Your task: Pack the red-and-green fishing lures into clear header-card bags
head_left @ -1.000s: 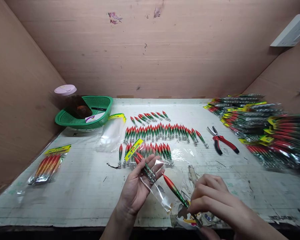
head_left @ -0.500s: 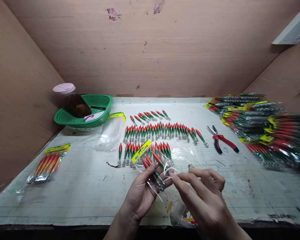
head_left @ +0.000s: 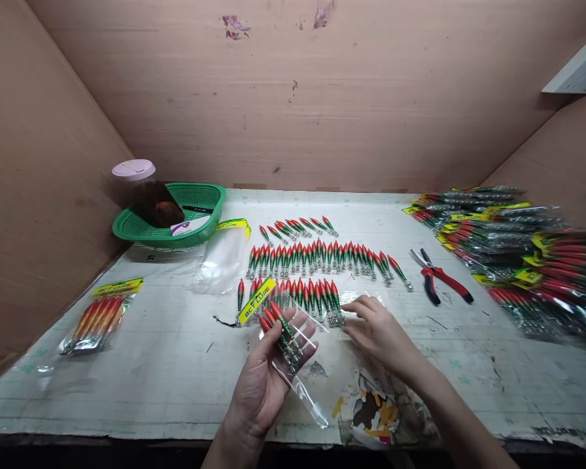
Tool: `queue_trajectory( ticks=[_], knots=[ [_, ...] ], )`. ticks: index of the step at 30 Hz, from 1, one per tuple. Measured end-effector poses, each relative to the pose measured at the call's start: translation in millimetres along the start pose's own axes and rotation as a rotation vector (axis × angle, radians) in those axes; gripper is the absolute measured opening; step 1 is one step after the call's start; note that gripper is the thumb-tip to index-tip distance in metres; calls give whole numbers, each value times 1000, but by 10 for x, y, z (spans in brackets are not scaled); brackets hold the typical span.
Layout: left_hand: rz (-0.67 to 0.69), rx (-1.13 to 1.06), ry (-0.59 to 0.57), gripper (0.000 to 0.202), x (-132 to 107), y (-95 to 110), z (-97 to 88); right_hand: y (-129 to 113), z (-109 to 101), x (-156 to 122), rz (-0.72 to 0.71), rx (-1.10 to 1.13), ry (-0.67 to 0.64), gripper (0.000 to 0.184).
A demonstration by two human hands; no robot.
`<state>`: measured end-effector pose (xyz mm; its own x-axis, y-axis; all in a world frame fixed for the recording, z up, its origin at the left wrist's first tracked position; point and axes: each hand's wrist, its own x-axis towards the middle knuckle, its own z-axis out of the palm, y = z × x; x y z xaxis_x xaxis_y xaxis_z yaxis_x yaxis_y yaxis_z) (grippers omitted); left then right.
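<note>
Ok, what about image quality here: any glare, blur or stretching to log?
Head view: bright glare streaks on the clear bag in the left hand; head view, left side: the pink-lidded jar looks smeared; head view, right edge: the packaged lures look stretched and soft; head view: the pliers stay fairly crisp.

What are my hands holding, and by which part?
The left hand holds the clear lure bag around its middle, thumb in front. Whether the right hand grips a lure cannot be told.

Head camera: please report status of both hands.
Left hand holds labelled bag, lures inside. Right hand at right end of front row. Pliers clear of hands.
</note>
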<state>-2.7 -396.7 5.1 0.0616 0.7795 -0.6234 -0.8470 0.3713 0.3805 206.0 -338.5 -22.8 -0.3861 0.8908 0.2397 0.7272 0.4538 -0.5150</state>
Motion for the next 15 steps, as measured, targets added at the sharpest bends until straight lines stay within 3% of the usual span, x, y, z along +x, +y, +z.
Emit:
queue_trajectory(
  ticks=[3, 5, 12, 15],
  knots=[
    [7, -3, 15, 26, 12, -6, -6, 88, 210, 33, -2, 6, -44, 18],
    [4, 4, 12, 27, 17, -16, -12, 102, 244, 9, 3, 7, -47, 15],
    [-12, -22, 17, 27, 66, -18, -8, 298, -32, -142, 35, 15, -23, 21],
    [-28, -30, 21, 25, 89, -33, 5, 360, -113, -166, -67, -99, 40, 19]
  ],
)
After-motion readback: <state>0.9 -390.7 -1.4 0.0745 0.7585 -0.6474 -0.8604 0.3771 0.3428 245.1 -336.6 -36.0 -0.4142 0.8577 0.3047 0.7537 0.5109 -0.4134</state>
